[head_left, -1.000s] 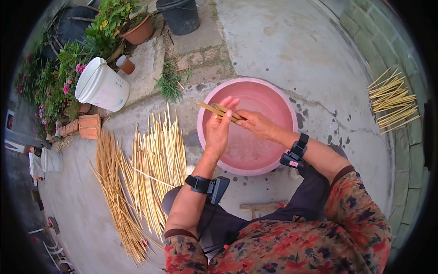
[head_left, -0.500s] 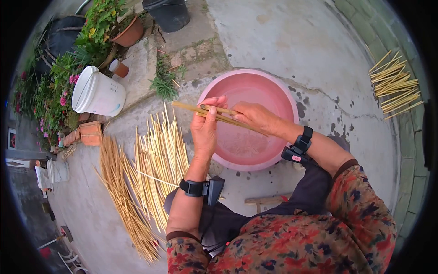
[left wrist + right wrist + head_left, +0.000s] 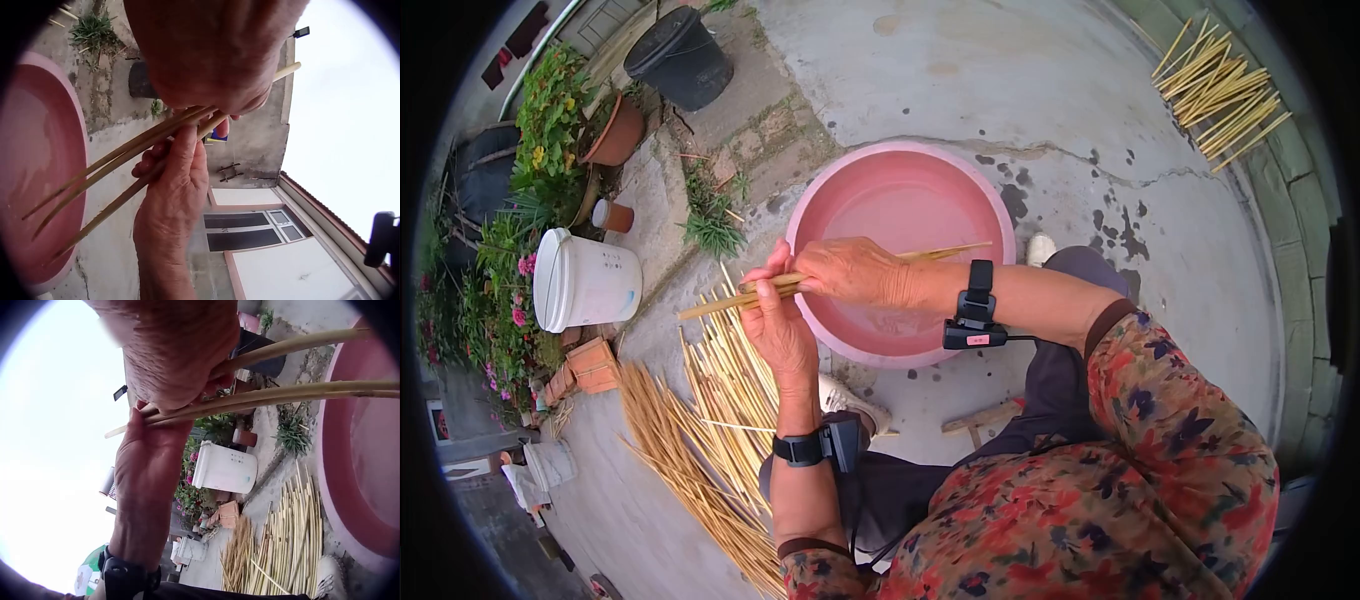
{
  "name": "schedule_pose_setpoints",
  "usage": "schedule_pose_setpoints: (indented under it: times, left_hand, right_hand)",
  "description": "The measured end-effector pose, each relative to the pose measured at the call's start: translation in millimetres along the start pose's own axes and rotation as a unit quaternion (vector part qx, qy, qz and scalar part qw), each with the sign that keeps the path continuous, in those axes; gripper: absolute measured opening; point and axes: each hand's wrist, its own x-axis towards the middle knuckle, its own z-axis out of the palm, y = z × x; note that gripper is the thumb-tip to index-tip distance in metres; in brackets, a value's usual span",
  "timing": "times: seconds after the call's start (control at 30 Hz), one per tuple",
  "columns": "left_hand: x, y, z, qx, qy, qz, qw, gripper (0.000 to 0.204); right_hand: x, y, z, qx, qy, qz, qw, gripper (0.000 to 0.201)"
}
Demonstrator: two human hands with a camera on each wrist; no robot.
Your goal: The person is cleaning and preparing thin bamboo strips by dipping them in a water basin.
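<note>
Several slender tan stalks (image 3: 700, 309) pass through both hands at the left rim of the pink tub (image 3: 1003, 205). My left hand (image 3: 782, 345) pinches them between thumb and fingers. Curled round the stalks, my right hand (image 3: 850, 270) lies close against the left one and covers part of them. In the left wrist view, the stalks (image 3: 125, 195) slant from beneath the right hand past the left thumb, their thin ends over the tub. The right wrist view shows the stalks (image 3: 281, 394) reaching out toward the tub.
Left of the tub lie a pile of pale stalks (image 3: 735, 375) and a browner bundle (image 3: 655, 400). Another stack of stalks (image 3: 1220, 90) is by the wall at far right. A white bucket (image 3: 590, 280), a black bucket (image 3: 685, 65) and potted plants stand at left.
Both hands have shifted left from over the tub to its left rim, carrying the stalks. The right hand has slid up against the left. The head view has turned, so the surroundings appear shifted.
</note>
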Motion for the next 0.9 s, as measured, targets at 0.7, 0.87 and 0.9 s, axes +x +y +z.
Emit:
schedule_pose_setpoints:
  times: [0.7,0.87,0.9]
  left_hand:
    - [28.9,43.9,-104.2,-0.107,0.318,0.046,0.941,0.026]
    - [31.1,27.9,-98.8,-0.163,0.298,0.051,0.939,0.021]
    - [30.9,24.3,-97.0,-0.161,0.299,0.053,0.939,0.021]
  right_hand:
    - [-61.1,90.2,-43.7,0.127,-0.182,0.162,0.961,0.029]
    - [-59.3,75.6,-41.8,-0.012,-0.156,0.141,0.977,0.033]
    - [-59.3,74.5,-41.5,-0.011,-0.157,0.138,0.978,0.033]
